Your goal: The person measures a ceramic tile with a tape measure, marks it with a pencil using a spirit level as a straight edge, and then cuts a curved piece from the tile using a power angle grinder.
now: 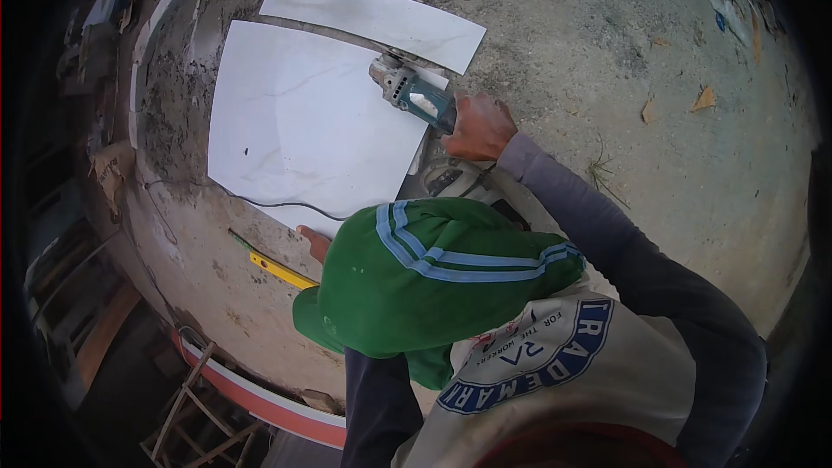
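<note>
Neither of my own hands is in view. In front of me a person in a green cap [433, 295] bends over a large white marbled tile [295, 113] on the ground. That person's right hand [481, 126] grips an angle grinder [412, 95] with a teal body. The grinder's head is at the tile's far right edge, beside the gap to a narrow white tile strip [373, 22]; its disc is mostly hidden. The person's other hand [315, 244] is at the tile's near edge, partly covered by the cap. A dark cord [295, 205] crosses the tile's near side.
A yellow spirit level [277, 269] lies on the ground left of the cap. A red and white edge [269, 405] and wooden sticks [186, 403] are at the lower left. Cardboard scraps [704, 100] lie on the right. Rubble borders the tile at left.
</note>
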The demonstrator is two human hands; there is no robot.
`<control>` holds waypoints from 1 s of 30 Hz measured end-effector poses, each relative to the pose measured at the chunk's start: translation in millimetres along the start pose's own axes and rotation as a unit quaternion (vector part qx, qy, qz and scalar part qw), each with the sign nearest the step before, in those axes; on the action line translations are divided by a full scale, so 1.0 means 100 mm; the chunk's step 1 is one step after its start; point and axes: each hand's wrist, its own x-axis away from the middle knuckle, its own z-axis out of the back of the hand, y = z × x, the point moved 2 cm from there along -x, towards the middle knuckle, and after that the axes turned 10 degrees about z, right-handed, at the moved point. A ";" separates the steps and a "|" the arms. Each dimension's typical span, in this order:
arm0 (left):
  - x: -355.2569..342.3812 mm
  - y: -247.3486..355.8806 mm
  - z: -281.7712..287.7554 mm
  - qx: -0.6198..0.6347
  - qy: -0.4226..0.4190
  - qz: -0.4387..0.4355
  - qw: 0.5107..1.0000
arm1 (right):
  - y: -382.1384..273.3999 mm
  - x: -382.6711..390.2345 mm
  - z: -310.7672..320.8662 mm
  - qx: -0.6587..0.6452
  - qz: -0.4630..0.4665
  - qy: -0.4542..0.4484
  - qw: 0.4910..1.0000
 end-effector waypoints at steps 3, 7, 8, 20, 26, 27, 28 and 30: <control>-0.02 0.03 0.01 -0.001 0.008 -0.004 1.000 | -0.09 -0.05 0.08 0.000 -0.001 0.007 1.000; -0.03 0.06 -0.01 -0.003 0.013 -0.006 1.000 | -0.06 -0.16 0.07 -0.001 0.014 -0.020 1.000; -0.03 0.07 0.00 -0.001 0.015 -0.008 1.000 | -0.07 -0.18 0.06 -0.003 0.018 -0.008 1.000; -0.07 0.09 -0.09 0.021 0.030 -0.014 0.999 | -0.02 -0.19 -0.02 0.030 0.014 0.003 0.999; -0.15 0.01 -0.17 0.033 0.033 -0.007 0.999 | -0.13 -0.29 -0.02 0.032 0.000 -0.004 0.999; -0.16 0.03 -0.16 0.037 0.035 -0.009 0.999 | -0.18 -0.31 0.03 0.022 0.003 -0.001 1.000; -0.18 0.06 -0.14 0.040 0.037 -0.011 0.998 | -0.21 -0.31 0.05 0.030 0.011 -0.005 0.999; -0.16 0.04 -0.16 0.044 0.039 -0.001 0.998 | -0.17 -0.29 0.02 0.028 0.014 0.024 0.999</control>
